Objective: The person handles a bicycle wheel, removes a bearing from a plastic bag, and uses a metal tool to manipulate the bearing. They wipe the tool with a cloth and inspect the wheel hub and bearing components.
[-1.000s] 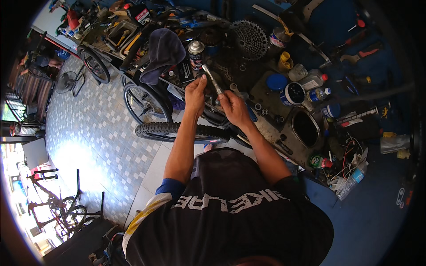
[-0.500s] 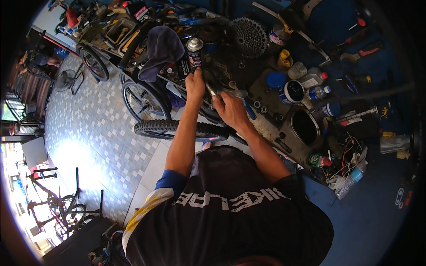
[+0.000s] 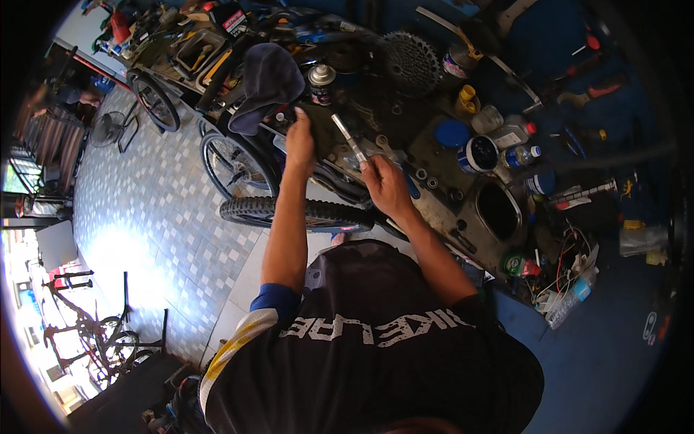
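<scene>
My right hand [image 3: 387,185] is closed round the lower end of a slim silver metal rod [image 3: 345,132], which tilts up and left over the workbench. My left hand [image 3: 300,145] is held up at the bench's near edge, apart from the rod. Its thumb points up and its fingers look curled against a dark patch; what they hold is not clear. Just beyond the left hand stand a spray can [image 3: 321,87] and a draped dark grey cloth [image 3: 269,83]. Below my hands is a knobbly bicycle tyre [image 3: 296,211].
A large cassette [image 3: 412,64] lies at the back of the cluttered workbench [image 3: 426,137]. On the right are a blue lid [image 3: 451,132], an open tub of dark grease [image 3: 478,153], bottles [image 3: 512,133] and a dark rectangular opening [image 3: 498,209]. Another bicycle wheel [image 3: 235,163] stands on the tiled floor.
My hands have moved apart: the left slightly left and down away from the spray can, the right a little to the right with the rod, which now shows more of its length.
</scene>
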### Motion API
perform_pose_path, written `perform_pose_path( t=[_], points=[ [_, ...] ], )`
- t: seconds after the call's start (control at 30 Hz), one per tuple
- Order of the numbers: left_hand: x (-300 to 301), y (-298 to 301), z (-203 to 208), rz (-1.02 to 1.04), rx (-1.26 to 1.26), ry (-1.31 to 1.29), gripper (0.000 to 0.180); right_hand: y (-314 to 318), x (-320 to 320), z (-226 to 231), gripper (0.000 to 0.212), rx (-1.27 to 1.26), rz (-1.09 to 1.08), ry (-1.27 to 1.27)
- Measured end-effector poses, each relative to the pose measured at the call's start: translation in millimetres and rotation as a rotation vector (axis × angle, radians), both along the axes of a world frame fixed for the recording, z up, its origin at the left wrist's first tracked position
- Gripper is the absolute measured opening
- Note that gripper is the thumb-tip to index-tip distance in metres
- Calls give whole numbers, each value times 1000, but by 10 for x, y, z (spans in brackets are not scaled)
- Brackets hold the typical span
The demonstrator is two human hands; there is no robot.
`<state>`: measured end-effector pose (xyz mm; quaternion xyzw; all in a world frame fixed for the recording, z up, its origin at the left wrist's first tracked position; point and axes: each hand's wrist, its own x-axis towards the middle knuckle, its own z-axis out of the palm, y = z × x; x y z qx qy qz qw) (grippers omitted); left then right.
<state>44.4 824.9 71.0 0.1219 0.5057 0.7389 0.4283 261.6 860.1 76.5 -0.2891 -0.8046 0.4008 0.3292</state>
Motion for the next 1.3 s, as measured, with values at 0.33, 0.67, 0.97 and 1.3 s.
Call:
perform_pose_path(
  t=[0.33, 0.67, 0.97, 1.3],
  points=[
    [98, 247, -77, -65, -153, 588, 47, -18, -23, -170, 37, -413, 147, 46],
    [212, 43, -19, -78, 16, 31, 61, 32, 21, -91, 32, -349, 32, 140],
    [498, 2, 307, -202, -326, 788, 31, -31, -123, -23, 26, 300, -141, -154],
    [310, -1, -256, -346, 417, -145, 23, 60, -10, 158, 41, -1467, 512, 674]
  ],
)
